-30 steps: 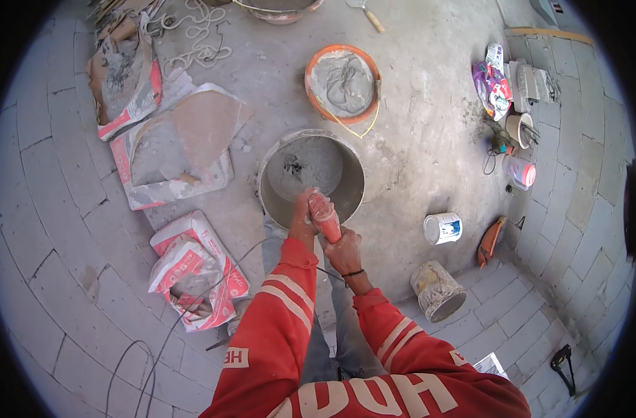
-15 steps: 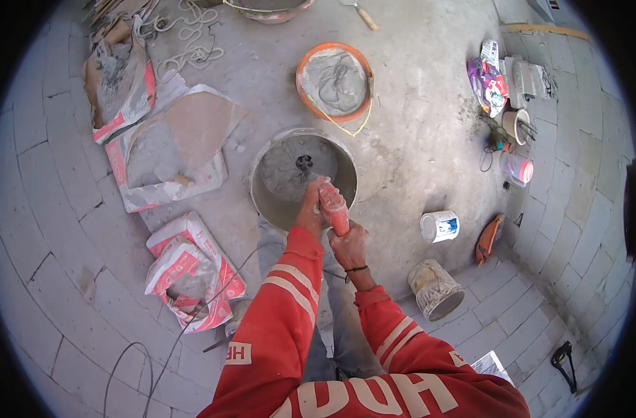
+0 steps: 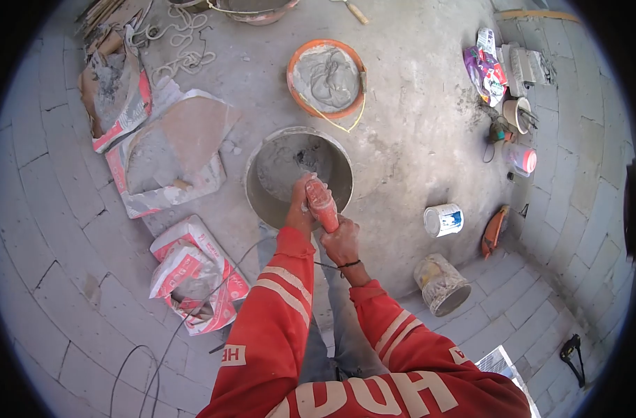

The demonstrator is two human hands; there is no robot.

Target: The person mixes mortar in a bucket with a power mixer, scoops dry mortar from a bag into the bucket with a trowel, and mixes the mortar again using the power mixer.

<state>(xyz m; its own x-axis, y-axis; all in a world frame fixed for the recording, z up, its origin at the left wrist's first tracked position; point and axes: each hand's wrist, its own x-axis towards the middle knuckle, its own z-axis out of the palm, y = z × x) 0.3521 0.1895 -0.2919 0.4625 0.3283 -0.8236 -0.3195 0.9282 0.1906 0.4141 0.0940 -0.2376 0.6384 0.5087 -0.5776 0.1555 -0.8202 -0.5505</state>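
A red power tool [image 3: 321, 205], coated in grey dust, slants over the near side of a large round bucket [image 3: 344, 171]. My left hand [image 3: 301, 200] is wrapped round its front end above the bucket's rim. Round its rear grip my right hand [image 3: 341, 242] is closed. The tool's lower end reaches into grey wet mix [image 3: 279, 164] inside the bucket, where a dark spot shows; the tip itself is hard to make out. A cable runs from near my right hand toward the lower left.
An orange bucket [image 3: 295, 83] of grey mix stands beyond the large one. Torn bags [image 3: 210, 261] lie at the left, with rope [image 3: 185, 52] behind. Rightward are a white can [image 3: 443, 220], a dirty bucket [image 3: 440, 282], an orange object [image 3: 494, 232] and a block wall [image 3: 576, 160].
The view has shifted, so the buckets appear further left. Both hands still grip the tool, which has moved about over the bucket, and its lower end has shifted within the mix.
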